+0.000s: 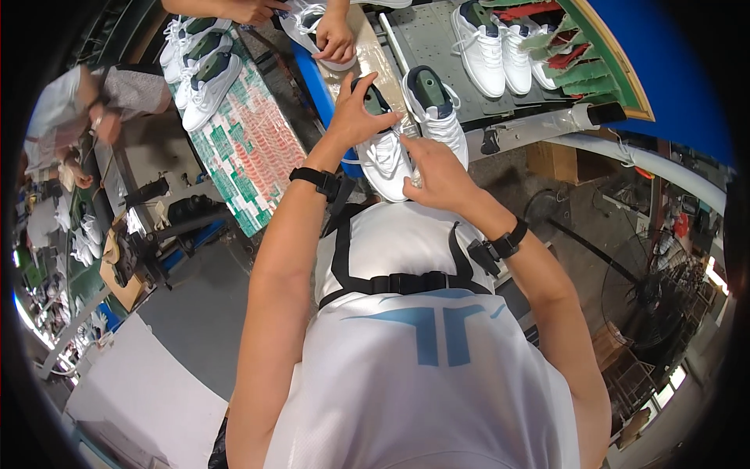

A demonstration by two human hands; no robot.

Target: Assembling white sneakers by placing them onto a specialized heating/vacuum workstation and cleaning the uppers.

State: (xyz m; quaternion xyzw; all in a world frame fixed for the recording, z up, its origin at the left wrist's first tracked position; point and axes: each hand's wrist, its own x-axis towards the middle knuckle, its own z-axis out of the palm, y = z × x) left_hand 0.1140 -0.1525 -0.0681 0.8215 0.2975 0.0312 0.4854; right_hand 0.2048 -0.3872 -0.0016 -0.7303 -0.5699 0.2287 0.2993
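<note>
A white lace-up sneaker (pixel 384 166) with a dark collar lies in front of me, toe toward my body. My left hand (pixel 355 121) is over its heel end, fingers spread, with the thumb stretched across the shoe opening. At the sneaker's right side is my right hand (pixel 441 173). Its index finger points toward the laces and its thumb is near the toe, the two apart; the other fingers are partly hidden. Neither hand visibly grips the shoe. Another white sneaker (pixel 447 125) with a green insole stands just beyond my right hand.
Across the bench, another person's hand (pixel 336 37) touches a further white sneaker (pixel 303 23). More sneakers (pixel 483 59) stand on the grey surface at right, beside a green-flapped opening (pixel 578 59). A taped board (pixel 250 148) at left bears several sneakers (pixel 209 90). A fan (pixel 652 285) stands lower right.
</note>
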